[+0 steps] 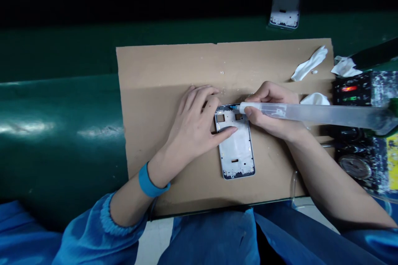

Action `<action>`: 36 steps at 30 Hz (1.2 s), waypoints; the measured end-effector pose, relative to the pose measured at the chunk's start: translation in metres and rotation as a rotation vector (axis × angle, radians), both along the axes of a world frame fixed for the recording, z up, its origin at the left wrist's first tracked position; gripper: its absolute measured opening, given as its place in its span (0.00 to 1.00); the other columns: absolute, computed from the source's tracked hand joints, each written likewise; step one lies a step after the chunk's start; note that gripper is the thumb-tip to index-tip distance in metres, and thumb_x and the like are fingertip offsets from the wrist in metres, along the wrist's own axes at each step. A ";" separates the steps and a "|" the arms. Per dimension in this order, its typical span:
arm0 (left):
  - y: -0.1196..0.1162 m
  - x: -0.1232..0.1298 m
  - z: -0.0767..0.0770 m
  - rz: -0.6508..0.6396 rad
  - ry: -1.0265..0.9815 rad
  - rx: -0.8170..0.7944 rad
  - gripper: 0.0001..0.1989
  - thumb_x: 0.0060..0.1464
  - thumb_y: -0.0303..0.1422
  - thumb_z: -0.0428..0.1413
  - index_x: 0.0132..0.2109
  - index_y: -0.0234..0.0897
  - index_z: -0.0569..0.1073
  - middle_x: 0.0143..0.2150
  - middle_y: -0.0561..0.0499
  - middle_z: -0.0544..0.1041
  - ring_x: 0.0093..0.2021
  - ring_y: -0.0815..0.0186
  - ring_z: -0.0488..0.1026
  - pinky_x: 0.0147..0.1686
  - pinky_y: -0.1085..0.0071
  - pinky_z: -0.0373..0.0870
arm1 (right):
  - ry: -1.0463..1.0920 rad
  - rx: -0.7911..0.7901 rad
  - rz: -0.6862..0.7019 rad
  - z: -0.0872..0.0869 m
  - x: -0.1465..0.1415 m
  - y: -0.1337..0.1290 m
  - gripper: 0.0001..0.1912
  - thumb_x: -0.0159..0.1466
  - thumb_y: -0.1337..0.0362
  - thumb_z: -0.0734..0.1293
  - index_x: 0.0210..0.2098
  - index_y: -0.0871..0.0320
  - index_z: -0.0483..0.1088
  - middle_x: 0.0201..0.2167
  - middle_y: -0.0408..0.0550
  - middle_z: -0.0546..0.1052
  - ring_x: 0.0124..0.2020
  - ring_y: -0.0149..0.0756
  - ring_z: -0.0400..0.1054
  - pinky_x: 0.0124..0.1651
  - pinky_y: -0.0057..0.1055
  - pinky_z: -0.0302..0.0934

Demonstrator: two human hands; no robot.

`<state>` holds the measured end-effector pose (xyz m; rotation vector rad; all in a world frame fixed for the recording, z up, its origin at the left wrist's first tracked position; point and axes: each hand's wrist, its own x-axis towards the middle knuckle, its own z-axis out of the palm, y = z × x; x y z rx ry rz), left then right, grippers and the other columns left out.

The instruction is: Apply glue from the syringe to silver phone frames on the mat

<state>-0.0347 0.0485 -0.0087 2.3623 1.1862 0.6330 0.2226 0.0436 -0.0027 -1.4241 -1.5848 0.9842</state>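
Observation:
A silver phone frame (236,147) with dark edges lies on a brown cardboard sheet (149,124). My left hand (199,124) rests at the frame's upper left, its thumb lying on the metal face and its other fingers bent beside the top left corner. Pinched near its white front end, a long translucent syringe (317,115) is in my right hand (273,109). The blue tip of the syringe is at the frame's top edge; whether it touches cannot be made out.
Another phone frame (285,0) lies beyond the cardboard on the green surface (62,132). Crumpled white tissues (311,63) are at the right. A stained black device (357,165) with a gauge and lit display stands at the far right, near thin tubing.

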 end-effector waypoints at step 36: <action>0.000 0.000 0.001 -0.012 -0.012 0.007 0.23 0.68 0.46 0.72 0.59 0.40 0.76 0.71 0.35 0.78 0.73 0.38 0.75 0.76 0.34 0.72 | -0.035 0.159 -0.023 -0.005 0.002 0.002 0.12 0.64 0.59 0.81 0.31 0.48 0.75 0.29 0.41 0.83 0.26 0.37 0.71 0.28 0.37 0.65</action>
